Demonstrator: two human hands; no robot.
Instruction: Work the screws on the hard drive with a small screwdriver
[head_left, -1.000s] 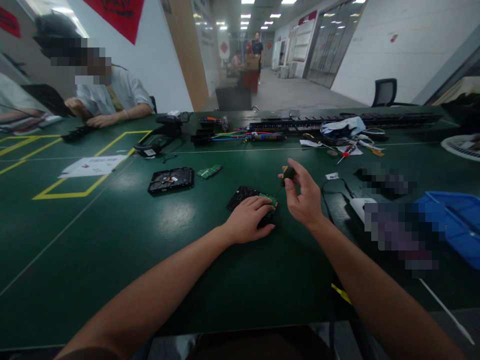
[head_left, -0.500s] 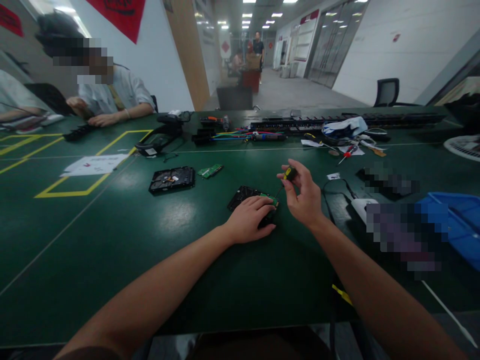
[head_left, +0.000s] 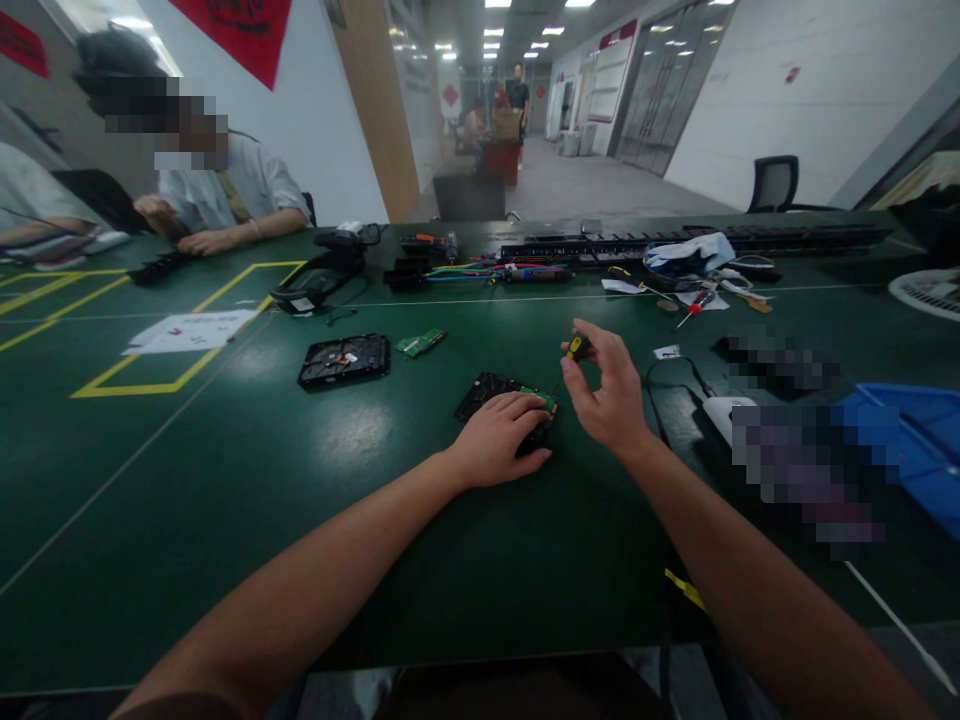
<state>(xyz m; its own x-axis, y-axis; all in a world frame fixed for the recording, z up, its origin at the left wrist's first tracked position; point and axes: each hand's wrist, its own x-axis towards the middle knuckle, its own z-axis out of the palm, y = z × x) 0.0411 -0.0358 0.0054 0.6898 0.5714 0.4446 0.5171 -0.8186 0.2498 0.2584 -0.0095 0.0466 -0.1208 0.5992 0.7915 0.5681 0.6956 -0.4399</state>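
Observation:
My left hand [head_left: 501, 440] lies over a black hard drive [head_left: 480, 393], its fingers wrapped across the top and pressing it to the green table. A green circuit board [head_left: 550, 400] on the drive shows at the fingertips. Between the fingertips of my right hand [head_left: 606, 392] is a small screwdriver [head_left: 577, 348] with a black and yellow handle. Its thin shaft slants down to the board's right end; the tip is too small to make out. Further left lie a second hard drive [head_left: 344, 360] and a loose green circuit board [head_left: 421, 343].
Cables and tools [head_left: 480, 272] line the table's far side. A red screwdriver [head_left: 697, 306] lies at the back right, with a white power adapter [head_left: 726, 415] and a blue tray [head_left: 911, 440] nearer. Across the table at left sits a co-worker [head_left: 232, 190]. Papers [head_left: 191, 330] lie left.
The fingers of my right hand have shifted slightly around the screwdriver's handle. My left hand and the hard drive stay in place.

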